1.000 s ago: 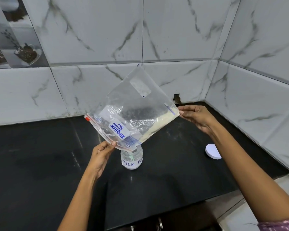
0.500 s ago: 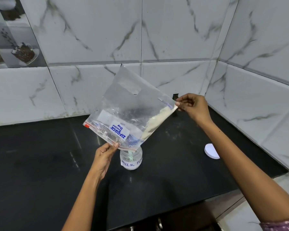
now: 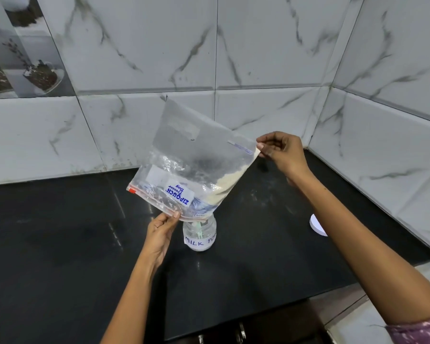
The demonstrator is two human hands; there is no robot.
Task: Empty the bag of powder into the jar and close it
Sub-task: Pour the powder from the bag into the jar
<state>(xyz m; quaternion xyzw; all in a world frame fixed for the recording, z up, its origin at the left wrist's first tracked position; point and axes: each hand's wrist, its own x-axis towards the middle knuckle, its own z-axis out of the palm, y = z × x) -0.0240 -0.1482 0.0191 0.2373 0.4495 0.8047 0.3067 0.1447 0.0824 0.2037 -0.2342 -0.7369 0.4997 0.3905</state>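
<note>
A clear zip bag (image 3: pixel 184 167) hangs tilted, mouth down, over a small clear jar (image 3: pixel 199 233) labelled "MILK PO…" on the black counter. Cream powder (image 3: pixel 230 181) lies along the bag's lower right edge and runs toward the corner above the jar's mouth. A thin stream falls inside the jar. My left hand (image 3: pixel 160 234) pinches the bag's zip edge just left of the jar. My right hand (image 3: pixel 282 151) pinches the bag's raised bottom corner, up and to the right. The jar's white lid (image 3: pixel 317 225) lies on the counter to the right, partly hidden by my right forearm.
The black counter (image 3: pixel 60 244) runs into a corner of marble-patterned wall tiles (image 3: pixel 258 45) at the back and right. A pictured tile (image 3: pixel 23 58) sits at the upper left. The counter's front edge and cupboard handles (image 3: pixel 241 330) show at the bottom.
My right hand has lifted the bag's bottom corner higher and closed to a pinch. The bag is steeper, and the powder has slid down toward the jar. My left hand stays put.
</note>
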